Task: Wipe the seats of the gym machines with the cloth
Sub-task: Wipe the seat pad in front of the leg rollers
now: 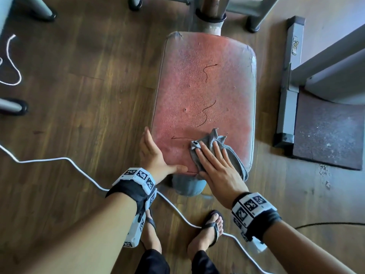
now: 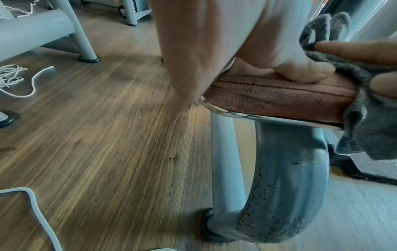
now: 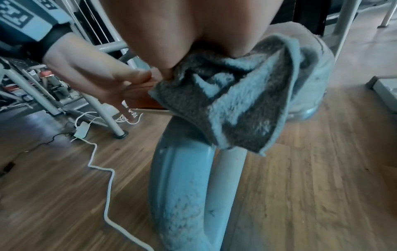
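A worn red padded seat with dark scribbled lines stands on a grey curved post. A grey fluffy cloth lies on its near end and hangs over the front edge. My right hand lies flat on the cloth with straight fingers, pressing it onto the seat. My left hand rests at the seat's near left corner, thumb on top and fingers straight along the side. The seat's front edge shows between both hands.
A white cable runs over the wooden floor in front of the seat, past my sandalled feet. Grey machine legs stand to the left. A grey frame rail and a dark mat lie on the right.
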The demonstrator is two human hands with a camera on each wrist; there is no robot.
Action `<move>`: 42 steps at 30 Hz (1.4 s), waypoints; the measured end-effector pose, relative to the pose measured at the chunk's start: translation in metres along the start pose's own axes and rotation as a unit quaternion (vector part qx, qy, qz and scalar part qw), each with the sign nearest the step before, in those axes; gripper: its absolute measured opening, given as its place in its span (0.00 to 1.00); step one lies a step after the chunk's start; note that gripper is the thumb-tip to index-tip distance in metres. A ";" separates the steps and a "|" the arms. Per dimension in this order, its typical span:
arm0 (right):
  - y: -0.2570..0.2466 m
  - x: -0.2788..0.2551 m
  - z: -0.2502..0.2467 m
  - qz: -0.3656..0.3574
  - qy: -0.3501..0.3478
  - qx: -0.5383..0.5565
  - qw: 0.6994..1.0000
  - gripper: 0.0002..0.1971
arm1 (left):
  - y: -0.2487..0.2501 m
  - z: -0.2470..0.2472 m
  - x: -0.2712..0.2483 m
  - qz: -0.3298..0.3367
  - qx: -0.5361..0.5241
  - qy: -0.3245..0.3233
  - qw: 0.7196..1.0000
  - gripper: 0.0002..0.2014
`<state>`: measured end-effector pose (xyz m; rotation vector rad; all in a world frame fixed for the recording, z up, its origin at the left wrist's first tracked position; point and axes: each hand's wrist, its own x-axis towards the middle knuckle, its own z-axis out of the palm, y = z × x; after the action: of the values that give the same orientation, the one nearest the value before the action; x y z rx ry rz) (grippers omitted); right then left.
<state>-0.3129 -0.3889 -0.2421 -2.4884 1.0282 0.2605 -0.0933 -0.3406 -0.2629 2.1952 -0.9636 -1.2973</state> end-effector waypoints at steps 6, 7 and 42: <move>-0.015 0.015 -0.004 0.030 -0.001 0.030 0.999 0.32 | 0.000 -0.001 -0.001 0.012 0.012 0.011 1.000 0.84; -0.015 0.010 -0.003 0.024 -0.003 0.021 0.999 0.33 | -0.001 -0.003 0.001 0.013 0.010 -0.004 1.000 0.84; -0.076 0.091 -0.006 0.019 -0.032 -0.065 0.997 0.35 | -0.050 -0.040 -0.033 0.099 -0.138 0.091 0.981 0.18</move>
<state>-0.1942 -0.4009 -0.2421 -2.5599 1.0640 0.4300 -0.0510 -0.2819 -0.2562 1.9140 -0.8498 -1.0490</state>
